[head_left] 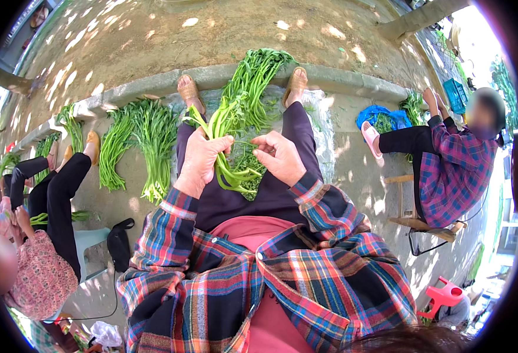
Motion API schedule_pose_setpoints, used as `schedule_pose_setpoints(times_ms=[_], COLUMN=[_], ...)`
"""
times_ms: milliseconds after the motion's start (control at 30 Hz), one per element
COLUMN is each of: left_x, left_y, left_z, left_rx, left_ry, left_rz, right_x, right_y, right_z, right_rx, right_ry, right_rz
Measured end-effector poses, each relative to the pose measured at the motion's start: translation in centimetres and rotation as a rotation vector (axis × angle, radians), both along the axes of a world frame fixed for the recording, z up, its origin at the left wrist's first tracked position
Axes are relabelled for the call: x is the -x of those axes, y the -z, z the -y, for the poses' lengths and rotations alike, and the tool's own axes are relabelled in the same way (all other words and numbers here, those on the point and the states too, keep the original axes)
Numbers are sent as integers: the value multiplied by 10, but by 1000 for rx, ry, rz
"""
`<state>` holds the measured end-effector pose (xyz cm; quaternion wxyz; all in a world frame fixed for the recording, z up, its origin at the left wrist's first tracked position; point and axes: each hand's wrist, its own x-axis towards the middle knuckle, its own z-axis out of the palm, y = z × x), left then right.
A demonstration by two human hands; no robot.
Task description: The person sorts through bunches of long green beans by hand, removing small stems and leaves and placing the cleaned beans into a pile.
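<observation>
Your multicoloured plaid button-front shirt (318, 265) fills the foreground; over your lap, your left hand (205, 157) clamps a bunch of long, smooth, bright-green stalks (235, 177), your right hand (282, 157) curled beside it, its pinch impossible to confirm. The stalks look light, crisp and snappable, best held mid-length, gently. Beyond, a dark-green leafy heap (258, 79) lies between your tan slip-on sandals (189, 90).
</observation>
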<state>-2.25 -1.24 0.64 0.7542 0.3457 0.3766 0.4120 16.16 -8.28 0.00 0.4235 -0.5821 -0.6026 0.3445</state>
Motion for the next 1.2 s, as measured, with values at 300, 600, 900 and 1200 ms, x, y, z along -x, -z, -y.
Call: schedule_pose_setpoints(times_ms=[300, 600, 900, 1200], left_x=[-3, -4, -8, 3], left_y=[-5, -1, -4, 1], left_z=[4, 4, 7, -1], left_rx=[-43, -58, -58, 17], left_ry=[3, 14, 82, 43], left_rz=[-23, -50, -80, -26], right_x=[1, 3, 4, -13], right_y=[5, 10, 13, 15], right_z=[1, 2, 1, 3], right_rx=[-23, -49, 130, 119], right_ry=[3, 14, 120, 139], right_rz=[7, -47, -468, -526])
